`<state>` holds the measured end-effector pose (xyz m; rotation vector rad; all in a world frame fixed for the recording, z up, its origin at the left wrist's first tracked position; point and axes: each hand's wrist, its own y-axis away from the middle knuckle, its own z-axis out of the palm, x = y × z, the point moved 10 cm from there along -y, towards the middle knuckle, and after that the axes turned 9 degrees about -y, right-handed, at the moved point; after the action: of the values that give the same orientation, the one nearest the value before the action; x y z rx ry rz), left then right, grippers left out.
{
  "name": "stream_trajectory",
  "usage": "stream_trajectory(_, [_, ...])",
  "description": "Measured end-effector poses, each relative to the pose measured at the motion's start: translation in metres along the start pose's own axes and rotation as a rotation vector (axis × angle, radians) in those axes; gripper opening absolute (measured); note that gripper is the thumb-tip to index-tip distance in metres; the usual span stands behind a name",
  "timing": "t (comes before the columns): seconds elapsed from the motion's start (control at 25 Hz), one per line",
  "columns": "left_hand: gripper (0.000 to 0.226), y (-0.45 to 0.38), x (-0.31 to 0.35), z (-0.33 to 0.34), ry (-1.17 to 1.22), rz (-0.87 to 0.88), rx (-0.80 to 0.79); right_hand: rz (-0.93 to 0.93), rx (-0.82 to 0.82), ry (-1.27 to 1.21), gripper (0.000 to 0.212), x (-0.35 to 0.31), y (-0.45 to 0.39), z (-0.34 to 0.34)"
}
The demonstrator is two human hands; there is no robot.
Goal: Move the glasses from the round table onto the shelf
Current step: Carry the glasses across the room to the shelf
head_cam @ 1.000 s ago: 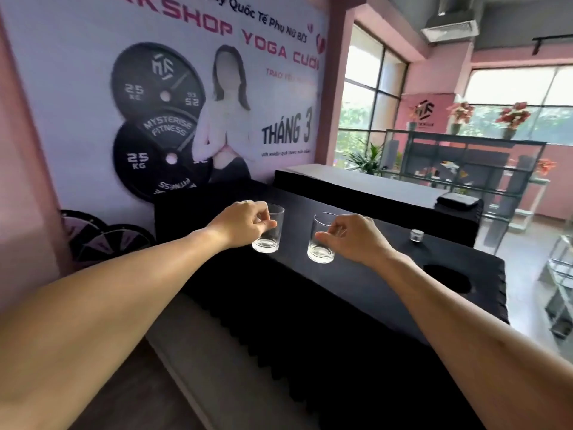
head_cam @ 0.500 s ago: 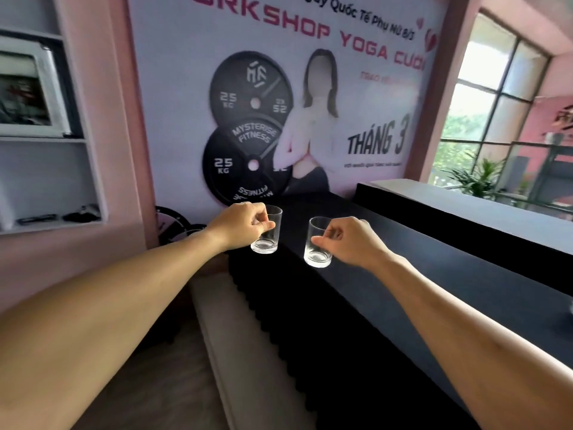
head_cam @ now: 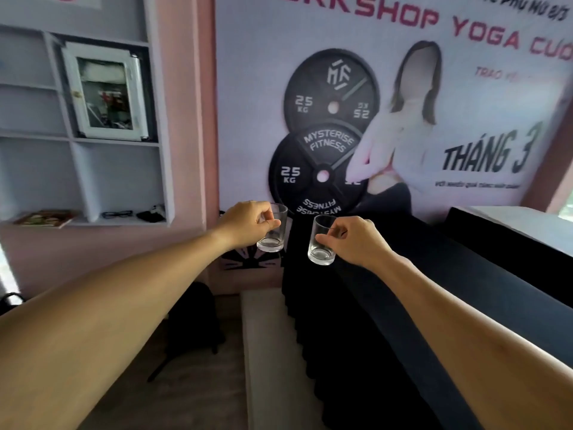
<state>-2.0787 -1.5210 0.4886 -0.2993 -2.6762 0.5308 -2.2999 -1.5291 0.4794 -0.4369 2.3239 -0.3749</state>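
Glasses in the air, shelf not yet reached

Head view: your left hand (head_cam: 248,223) is closed around the left glass (head_cam: 273,229), thumb and fingers pinching it near the rim. Your right hand (head_cam: 350,240) pinches the right glass (head_cam: 322,242) the same way. Both glasses are upright, empty and held apart from each other, above the near edge of the black counter (head_cam: 387,305). The white shelf (head_cam: 124,223) sits well to your left, already carrying a pair of spectacles (head_cam: 117,214) and a book (head_cam: 46,217). You've done the pickup, judging by this; the carry and the set-down are left. No round table shows here.
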Motion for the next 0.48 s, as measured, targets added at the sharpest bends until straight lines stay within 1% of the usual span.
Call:
stream_trajectory(0.08, [0.019, -0.018, -0.026, 0.001, -0.010, -0.014, 0.005, -0.013, -0.013, -0.007, 0.027, 0.001, -0.032, 0.022])
stream_trajectory(0.28, [0.021, -0.080, -0.115, 0.003, -0.032, -0.053, 0.001, -0.043, -0.053, -0.025, 0.029, -0.007, -0.128, 0.094])
stream_trajectory(0.48, [0.021, -0.151, -0.194, -0.005, -0.051, -0.033, -0.005, -0.046, -0.034, -0.023, 0.029, -0.025, -0.220, 0.145])
